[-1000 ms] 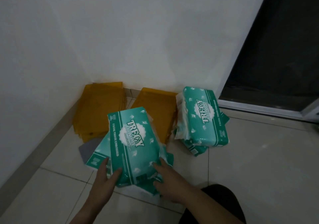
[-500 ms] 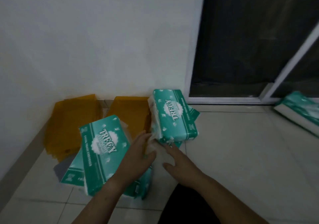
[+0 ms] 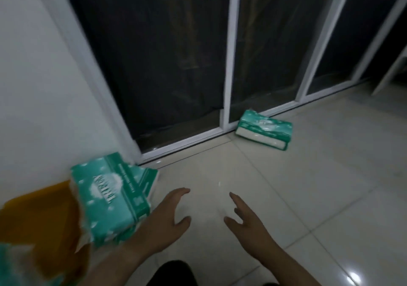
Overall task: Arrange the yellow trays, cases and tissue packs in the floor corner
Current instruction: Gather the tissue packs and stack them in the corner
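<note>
Stack of green plastic-wrapped tissue packs point(image 3: 112, 197) on the pale tiled floor point(image 3: 297, 186) against the white wall point(image 3: 44, 87), just beside the yellow translucent plastic trays point(image 3: 39, 215). Another green tissue pair point(image 3: 264, 131) lies by the sliding glass door point(image 3: 165, 65). Left hand point(image 3: 164, 221), right hand point(image 3: 244, 224) — each grip released, empty.

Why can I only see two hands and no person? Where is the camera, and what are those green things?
The camera sits on the person's head and looks down, so only their arms show. The left hand and the right hand are open over the tiled floor and hold nothing. The green things are tissue packs. The near tissue stack lies beside the left hand, next to a yellow tray. The far tissue stack lies by the dark glass door.
</note>
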Motion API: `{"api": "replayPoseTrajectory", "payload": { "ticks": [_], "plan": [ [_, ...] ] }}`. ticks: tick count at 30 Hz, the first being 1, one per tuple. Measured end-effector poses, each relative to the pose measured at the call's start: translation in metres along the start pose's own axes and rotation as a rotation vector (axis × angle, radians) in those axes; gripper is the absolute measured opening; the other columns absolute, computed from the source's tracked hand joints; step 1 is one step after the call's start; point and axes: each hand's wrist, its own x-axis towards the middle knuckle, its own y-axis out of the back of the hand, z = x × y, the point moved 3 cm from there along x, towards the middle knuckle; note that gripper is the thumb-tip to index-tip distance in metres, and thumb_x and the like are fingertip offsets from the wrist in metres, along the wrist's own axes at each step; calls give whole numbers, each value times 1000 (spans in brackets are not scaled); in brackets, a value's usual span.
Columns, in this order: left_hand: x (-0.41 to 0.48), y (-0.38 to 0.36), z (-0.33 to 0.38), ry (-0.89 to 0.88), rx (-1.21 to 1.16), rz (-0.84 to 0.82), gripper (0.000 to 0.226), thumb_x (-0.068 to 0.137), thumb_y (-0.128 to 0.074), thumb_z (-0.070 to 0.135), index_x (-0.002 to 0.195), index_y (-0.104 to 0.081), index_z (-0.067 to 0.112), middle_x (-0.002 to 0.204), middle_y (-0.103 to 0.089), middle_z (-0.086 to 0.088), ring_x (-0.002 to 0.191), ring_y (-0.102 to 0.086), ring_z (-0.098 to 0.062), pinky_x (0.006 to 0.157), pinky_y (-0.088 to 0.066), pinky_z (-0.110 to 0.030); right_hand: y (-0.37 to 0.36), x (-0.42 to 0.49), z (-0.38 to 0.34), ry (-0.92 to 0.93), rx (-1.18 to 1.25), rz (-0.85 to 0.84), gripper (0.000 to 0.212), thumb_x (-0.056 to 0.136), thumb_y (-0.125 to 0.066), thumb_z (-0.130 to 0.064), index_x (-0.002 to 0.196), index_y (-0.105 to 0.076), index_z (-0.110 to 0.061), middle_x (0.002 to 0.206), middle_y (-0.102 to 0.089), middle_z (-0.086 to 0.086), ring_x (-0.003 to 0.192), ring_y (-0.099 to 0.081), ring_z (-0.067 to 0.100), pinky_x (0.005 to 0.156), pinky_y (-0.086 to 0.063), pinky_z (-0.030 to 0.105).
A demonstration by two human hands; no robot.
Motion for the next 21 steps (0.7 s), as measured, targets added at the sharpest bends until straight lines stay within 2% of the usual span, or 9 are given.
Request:
{"api": "replayPoseTrajectory", "payload": {
  "ticks": [2, 5, 10, 14, 17, 21],
  "plan": [
    [30, -21, 15, -30, 8, -61, 65, 88, -61, 31, 139, -24, 44, 144, -30, 24, 130, -30, 11, 100, -13, 6, 34, 1, 29, -77, 0, 58, 64, 94, -58, -30, 148, -26, -41, 157, -22, -14, 137, -37, 10, 108, -36, 28],
    [81, -55, 32, -50, 0, -157, 65, 88, -60, 31, 141, -24, 43, 145, -29, 25, 132, -30, 9, 103, -17, -1, 78, 10, 73, -168, 8, 135, 63, 92, -60, -28, 141, -26, -47, 158, -24, -10, 138, -39, 14, 109, -37, 31],
    [183, -104, 38, -51, -5, -315, 64, 90, -59, 31, 143, -25, 41, 147, -27, 24, 134, -29, 6, 104, -19, -8, 135, 50, 131, -288, 33, 242, 65, 89, -65, -22, 138, -30, -46, 155, -31, -9, 134, -42, 13, 101, -36, 20],
    [276, -125, 30, -18, 44, -316, 66, 90, -60, 30, 146, -27, 34, 151, -28, 16, 129, -30, 6, 102, -20, -9, 174, 106, 163, -303, -49, 256, 64, 88, -65, -24, 132, -26, -50, 155, -29, -9, 140, -34, 11, 113, -31, 28],
    [342, -131, 22, -2, 99, -323, 67, 91, -60, 29, 148, -25, 30, 153, -25, 12, 135, -32, -2, 102, -23, -11, 201, 160, 179, -317, -126, 257, 63, 91, -62, -28, 143, -29, -39, 157, -28, -7, 142, -31, 12, 115, -29, 29],
    [411, -138, 14, -11, 170, -323, 68, 91, -60, 29, 148, -24, 32, 154, -23, 10, 134, -36, -9, 101, -31, -17, 226, 230, 197, -349, -164, 259, 69, 93, -59, -29, 152, -22, -28, 156, -29, -3, 143, -29, 13, 114, -25, 26]
  ]
}}
